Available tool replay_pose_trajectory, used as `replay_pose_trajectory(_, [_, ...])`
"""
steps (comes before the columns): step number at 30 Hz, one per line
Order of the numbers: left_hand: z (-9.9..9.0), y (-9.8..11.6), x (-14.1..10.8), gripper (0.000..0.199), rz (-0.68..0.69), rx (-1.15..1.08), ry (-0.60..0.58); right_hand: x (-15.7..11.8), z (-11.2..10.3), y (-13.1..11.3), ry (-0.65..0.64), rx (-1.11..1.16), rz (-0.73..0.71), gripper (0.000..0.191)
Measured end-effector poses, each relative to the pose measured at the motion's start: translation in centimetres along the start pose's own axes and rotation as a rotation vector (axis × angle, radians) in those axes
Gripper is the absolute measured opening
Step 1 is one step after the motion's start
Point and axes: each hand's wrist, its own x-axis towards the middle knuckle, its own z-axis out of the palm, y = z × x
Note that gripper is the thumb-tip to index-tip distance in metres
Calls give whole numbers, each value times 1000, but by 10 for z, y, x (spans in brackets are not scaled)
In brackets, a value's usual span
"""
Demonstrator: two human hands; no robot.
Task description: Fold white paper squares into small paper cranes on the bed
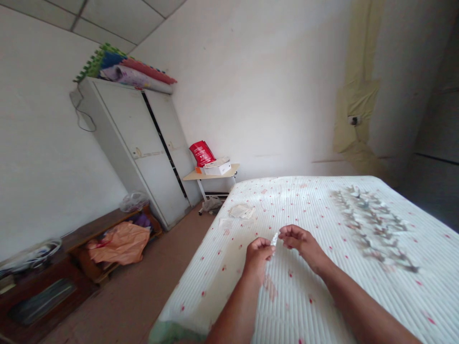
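My left hand (258, 258) and my right hand (299, 241) hover close together above a white ribbed mattress cover (287, 306) flecked with red. Between their fingertips is a small white strip (274, 240), perhaps paper or plastic, too small and blurred to identify. It seems pinched by my left hand's fingers, while my right fingers touch or nearly touch its upper end. Several loose papers (241, 210) lie farther along the cover. A grey-brown branch pattern (373, 224) marks the cover's right side.
The bed's left edge drops to a brown floor (143, 267). Beyond it stand a white wardrobe (139, 148) with rolled mats on top and a small table (210, 175) holding a red bag and boxes. A low wooden bench (89, 239) with orange cloth lines the left wall.
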Motion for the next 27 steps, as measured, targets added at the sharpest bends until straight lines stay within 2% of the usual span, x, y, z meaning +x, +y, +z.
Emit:
replay_pose_trajectory(5, [10,-7,-3,19,-17,-87,-77,-7,-1,-7,59,56,1,25])
replay_pose_trajectory(10, [7,-13,-5,14,16,-63,-101,-5,0,1,-21,79,2,32])
replay_pose_trajectory(13, [6,-15,-5,13,45,-33,-107,-3,1,8,-48,75,3,28])
replay_pose_trajectory(21, [7,-14,-6,20,43,14,-80,-2,3,19,-3,38,-13,20])
replay_pose_trajectory(23, [6,-14,-6,22,32,-8,-60,-4,2,18,2,-27,-64,19])
replay_pose_trajectory(27, [5,-13,-4,19,5,-79,-9,-8,0,12,-59,-301,-303,13])
